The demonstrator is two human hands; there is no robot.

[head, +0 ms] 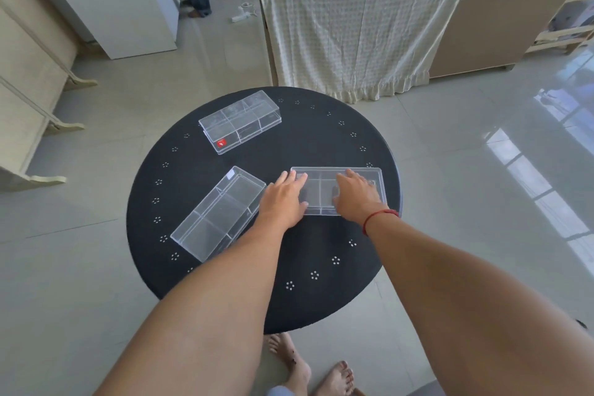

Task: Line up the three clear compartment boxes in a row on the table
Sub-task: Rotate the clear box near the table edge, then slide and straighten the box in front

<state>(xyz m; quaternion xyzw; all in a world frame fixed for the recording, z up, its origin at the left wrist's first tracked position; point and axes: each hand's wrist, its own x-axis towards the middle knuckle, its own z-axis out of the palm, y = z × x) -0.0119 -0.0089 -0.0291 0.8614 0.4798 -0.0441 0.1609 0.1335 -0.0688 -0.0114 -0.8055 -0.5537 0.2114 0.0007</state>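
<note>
Head view shows both hands — left hand [284, 199], right hand [355, 196] — grasping the centre-right box [376, 178] (first step, likely); next, squaring the other two.

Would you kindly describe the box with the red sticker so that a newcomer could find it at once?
Start at the round black table. Three clear compartment boxes lie on it; look to the far left one, away from both hands. It alone has a small red sticker at its near corner.

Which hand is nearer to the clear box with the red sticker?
The left. The left hand lies below and right of the box with the red sticker; the right hand is farther right, on the right box.
</note>
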